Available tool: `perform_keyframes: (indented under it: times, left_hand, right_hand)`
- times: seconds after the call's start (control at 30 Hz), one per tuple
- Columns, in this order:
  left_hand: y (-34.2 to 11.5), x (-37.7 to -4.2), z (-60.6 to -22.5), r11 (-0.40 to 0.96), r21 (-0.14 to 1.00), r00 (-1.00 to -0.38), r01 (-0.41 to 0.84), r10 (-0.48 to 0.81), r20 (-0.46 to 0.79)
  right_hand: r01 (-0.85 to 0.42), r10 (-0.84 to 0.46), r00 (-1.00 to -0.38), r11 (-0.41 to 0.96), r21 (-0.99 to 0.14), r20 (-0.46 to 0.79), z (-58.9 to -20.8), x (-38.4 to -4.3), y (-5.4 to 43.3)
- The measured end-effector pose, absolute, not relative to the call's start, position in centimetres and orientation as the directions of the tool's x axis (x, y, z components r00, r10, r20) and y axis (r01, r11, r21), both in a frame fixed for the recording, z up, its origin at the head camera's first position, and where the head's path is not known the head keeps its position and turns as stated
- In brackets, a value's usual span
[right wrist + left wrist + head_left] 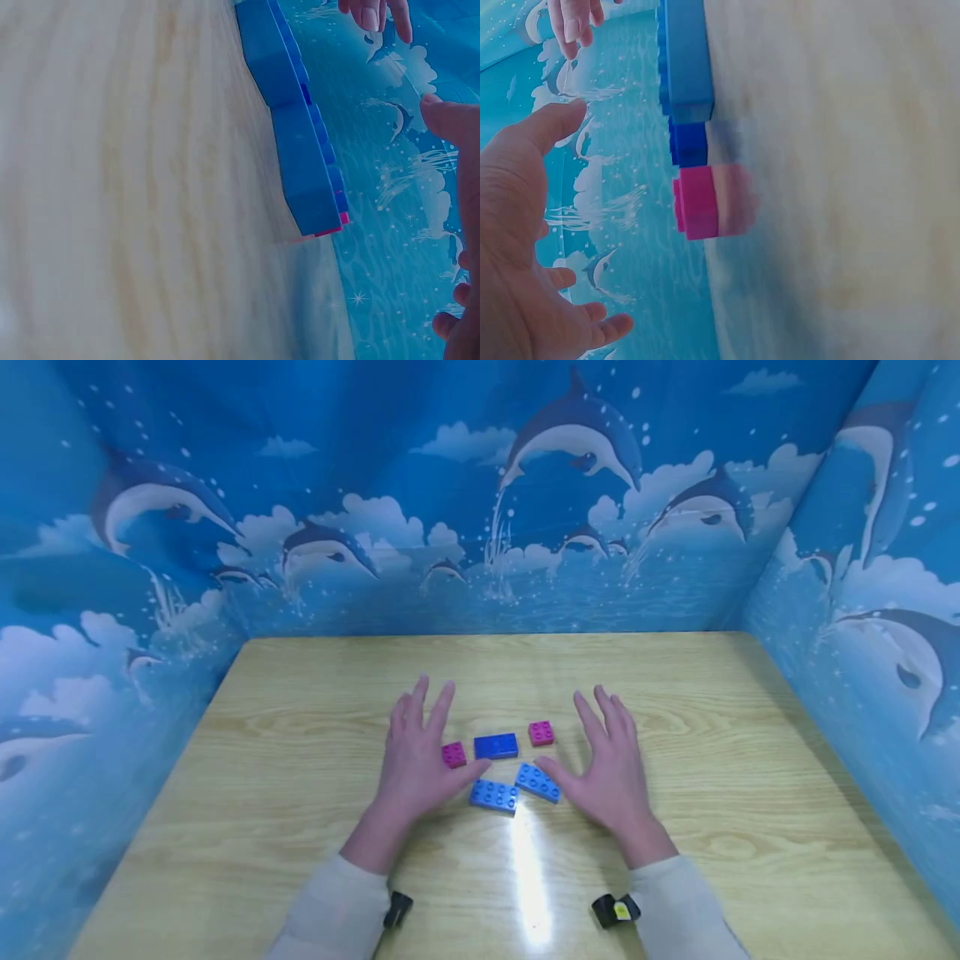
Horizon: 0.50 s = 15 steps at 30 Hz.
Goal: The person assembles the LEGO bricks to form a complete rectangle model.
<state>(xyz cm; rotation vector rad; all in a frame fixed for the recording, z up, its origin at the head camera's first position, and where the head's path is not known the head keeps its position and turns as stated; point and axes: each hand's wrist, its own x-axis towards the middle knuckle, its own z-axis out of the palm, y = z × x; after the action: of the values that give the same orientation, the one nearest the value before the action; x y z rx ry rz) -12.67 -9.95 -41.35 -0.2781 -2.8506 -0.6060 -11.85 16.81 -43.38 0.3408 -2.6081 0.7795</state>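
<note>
Fingers [441, 706] wide and empty, our left hand [420, 764] and right hand [613, 768] flank the blocks [496, 747], seemingly reaching; gripping would call for narrowing.

Five bricks [496, 746] on wood-grain table [750, 760]

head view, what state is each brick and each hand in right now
left hand: open, fingers spread, holding nothing
right hand: open, fingers spread, holding nothing
left pink brick: studs up, not held
right pink brick: studs up, standing apart
dark blue brick: lying flat, not held
left light blue brick: studs up, not held
right light blue brick: studs up, turned at an angle
</note>
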Motion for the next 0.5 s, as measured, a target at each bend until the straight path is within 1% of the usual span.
perform_keyframes:
  times: [0.27, 0.37, 0.5]
  left_hand:
    - [-9.4, -11.7, -42.0, 0.814, 0.526, -0.964, 0.245, 0.148, 0.22]
    - [-9.3, -11.4, -42.1, 0.783, 0.573, -0.969, 0.241, 0.157, 0.193]
    - [-9.2, -11.2, -42.3, 0.755, 0.615, -0.974, 0.228, 0.177, 0.143]
  right_hand:
    - [-0.339, -0.086, -0.894, 0.771, -0.539, 0.44, -44.5, -10.9, 16.2]
    - [-0.34, -0.082, -0.897, 0.755, -0.561, 0.434, -44.8, -10.6, 16.1]
    - [-0.326, -0.085, -0.916, 0.727, -0.604, 0.393, -45.0, -10.2, 16.1]
